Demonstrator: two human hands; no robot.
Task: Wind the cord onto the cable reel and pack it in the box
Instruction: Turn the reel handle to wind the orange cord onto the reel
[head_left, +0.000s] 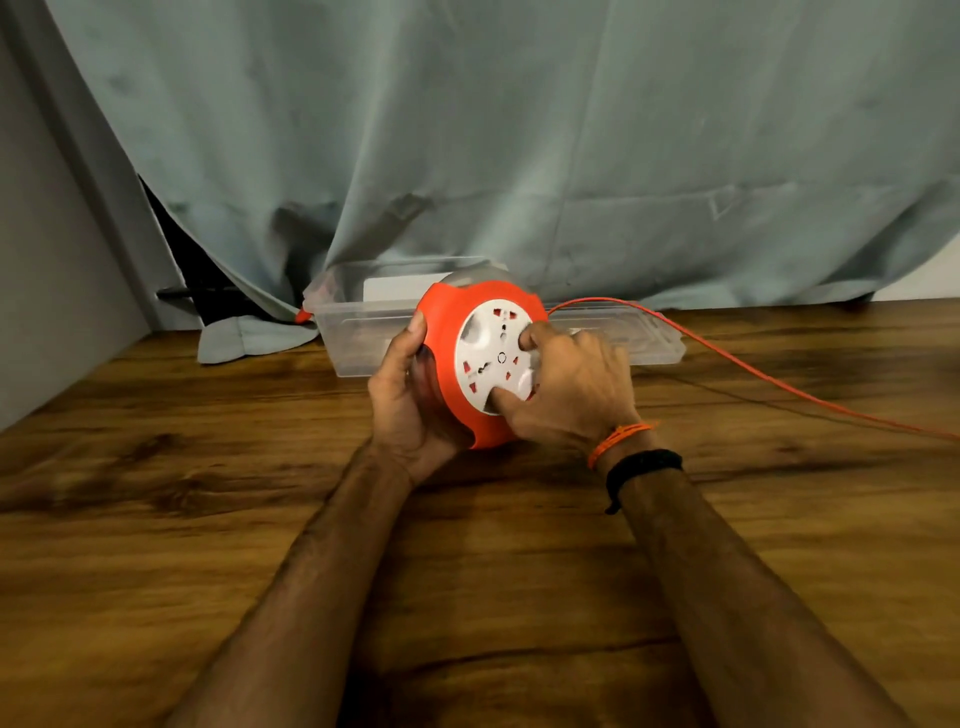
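Grey curtain (467, 130) hung across the top, its hem on the wood-grain table (208, 519). Frame centre: clear plastic box (353, 332), rectangular; contents hard to read through the walls. In front of it, left hand (402, 395) wrapped around the round orange reel (483, 364), tilted up on edge. Right hand (566, 389) had thumb and a finger curled onto its white socket face. Thin orange cord (753, 371) trailed from the reel off the right edge.
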